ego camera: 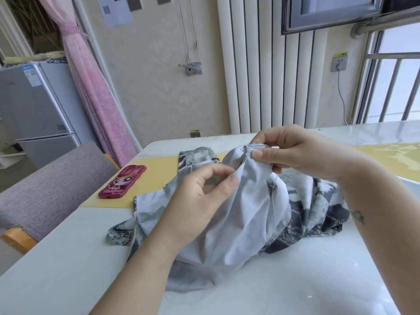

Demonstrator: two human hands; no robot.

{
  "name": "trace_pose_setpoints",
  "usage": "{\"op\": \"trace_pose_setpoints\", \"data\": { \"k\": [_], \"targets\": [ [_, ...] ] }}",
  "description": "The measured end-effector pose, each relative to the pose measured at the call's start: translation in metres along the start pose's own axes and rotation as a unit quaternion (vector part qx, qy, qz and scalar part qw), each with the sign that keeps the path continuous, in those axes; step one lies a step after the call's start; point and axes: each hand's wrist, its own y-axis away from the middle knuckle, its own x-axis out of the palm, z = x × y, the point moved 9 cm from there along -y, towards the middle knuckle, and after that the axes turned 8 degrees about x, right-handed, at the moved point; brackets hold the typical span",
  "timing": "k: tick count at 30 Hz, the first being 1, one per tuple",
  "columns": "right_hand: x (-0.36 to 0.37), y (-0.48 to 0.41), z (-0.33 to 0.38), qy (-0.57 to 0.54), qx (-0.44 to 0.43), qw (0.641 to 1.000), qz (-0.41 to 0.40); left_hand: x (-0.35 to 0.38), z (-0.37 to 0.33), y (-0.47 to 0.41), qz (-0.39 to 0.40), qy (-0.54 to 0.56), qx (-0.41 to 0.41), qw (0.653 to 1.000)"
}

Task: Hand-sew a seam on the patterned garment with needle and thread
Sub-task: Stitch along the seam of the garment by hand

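The patterned garment (pixel 313 210), grey and white with zigzag lines, lies bunched on the white table (pixel 68 258), its pale inner side (pixel 247 214) turned up. My right hand (pixel 293 153) pinches the gathered top edge of the garment between thumb and fingers, lifted above the table. My left hand (pixel 204 192) pinches a fold of the pale cloth just below and to the left. A thin thread (pixel 275 185) hangs down from under my right hand. The needle is not visible.
A pink phone case with a cartoon figure (pixel 122 181) lies on a yellow mat (pixel 156 169) at the table's left. A grey upholstered chair (pixel 47 187) stands left of the table. A radiator (pixel 261 76) and window bars (pixel 391 87) are behind.
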Motion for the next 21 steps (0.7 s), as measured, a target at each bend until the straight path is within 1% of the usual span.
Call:
{"op": "trace_pose_setpoints", "data": {
  "k": [2, 4, 6, 9, 12, 14, 17, 21],
  "targets": [
    [0.000, 0.002, 0.001, 0.001, 0.001, 1.000, 0.001, 0.000, 0.006, -0.001, 0.002, 0.075, -0.046, 0.996],
    [0.000, 0.003, 0.003, 0.000, -0.003, 1.000, 0.005, 0.002, 0.012, -0.002, 0.008, 0.145, -0.101, 0.984],
    [0.000, 0.005, 0.006, -0.001, -0.008, 1.000, 0.008, 0.003, 0.015, -0.003, 0.027, 0.160, -0.125, 0.979],
    [-0.001, 0.005, 0.007, 0.002, -0.009, 1.000, 0.005, 0.003, 0.016, -0.004, 0.062, 0.132, -0.115, 0.983],
    [-0.002, 0.005, 0.006, 0.002, -0.009, 1.000, 0.005, -0.003, 0.017, -0.005, 0.064, 0.077, -0.109, 0.989],
    [-0.003, 0.005, 0.006, -0.002, -0.012, 1.000, 0.003, -0.005, 0.016, -0.006, 0.051, 0.066, -0.106, 0.991],
    [-0.006, 0.004, 0.005, 0.002, -0.010, 1.000, -0.011, -0.015, 0.011, -0.010, 0.015, -0.011, -0.058, 0.998],
    [-0.008, 0.002, 0.003, 0.010, -0.004, 0.999, -0.033, -0.029, 0.000, -0.016, -0.046, -0.079, -0.008, 0.996]
  ]
}}
